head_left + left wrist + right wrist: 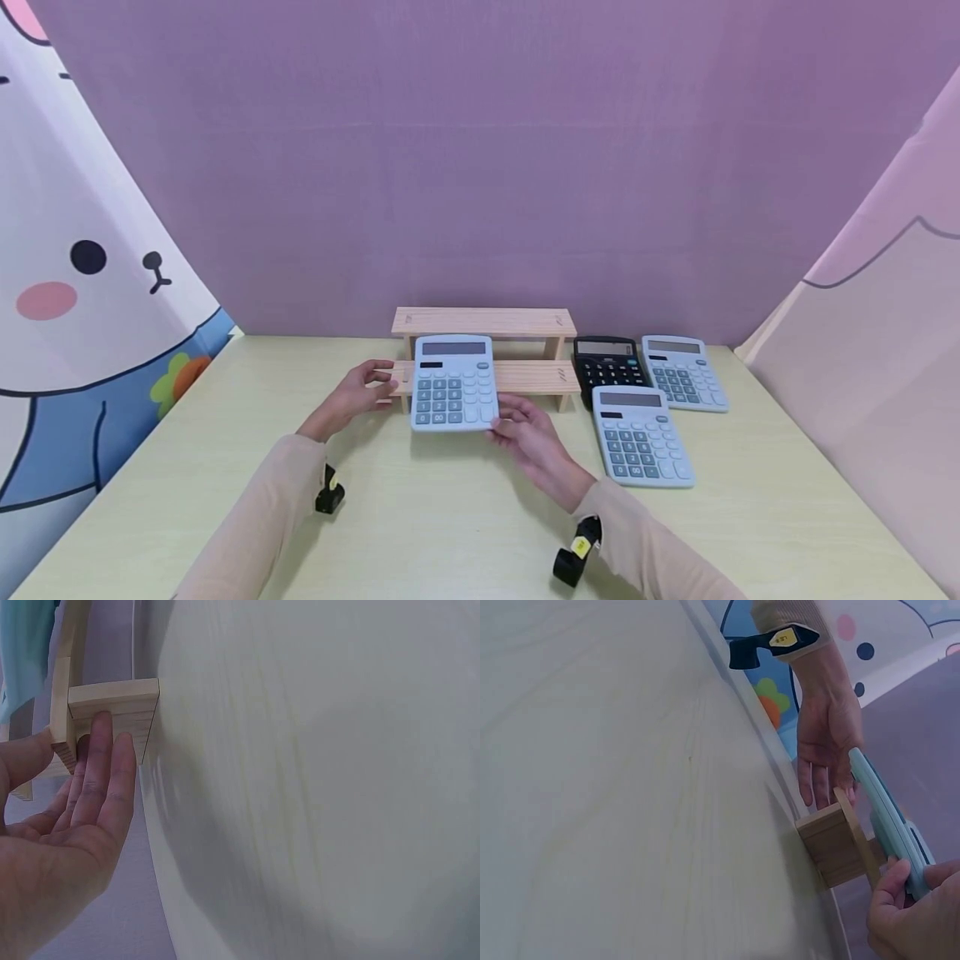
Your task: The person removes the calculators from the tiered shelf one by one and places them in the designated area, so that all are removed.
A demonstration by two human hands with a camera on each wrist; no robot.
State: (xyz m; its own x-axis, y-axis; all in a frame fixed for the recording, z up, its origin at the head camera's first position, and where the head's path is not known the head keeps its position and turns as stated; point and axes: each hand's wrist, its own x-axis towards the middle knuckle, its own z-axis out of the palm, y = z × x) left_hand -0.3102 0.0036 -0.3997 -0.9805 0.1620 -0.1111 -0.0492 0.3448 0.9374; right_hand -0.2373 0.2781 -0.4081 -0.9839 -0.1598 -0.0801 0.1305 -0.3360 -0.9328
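A light blue calculator (453, 383) stands tilted in front of a two-step wooden rack (483, 321), its screen and keys facing me. My right hand (534, 446) pinches its lower right corner between thumb and fingers. In the right wrist view the calculator (889, 821) appears edge-on, close above the rack's lower board; whether it rests on the board I cannot tell. My left hand (356, 398) is at the left end of the lower board. In the left wrist view, its fairly straight fingers (94, 776) reach beside the rack's leg (124, 712), thumb near the board's edge.
Right of the rack lie a black calculator (609, 362) and two more light blue calculators, one behind (684, 375) and one nearer me (642, 437). A purple cloth (480, 167) hangs behind the pale wooden table (420, 533). Printed cloths hang at both sides.
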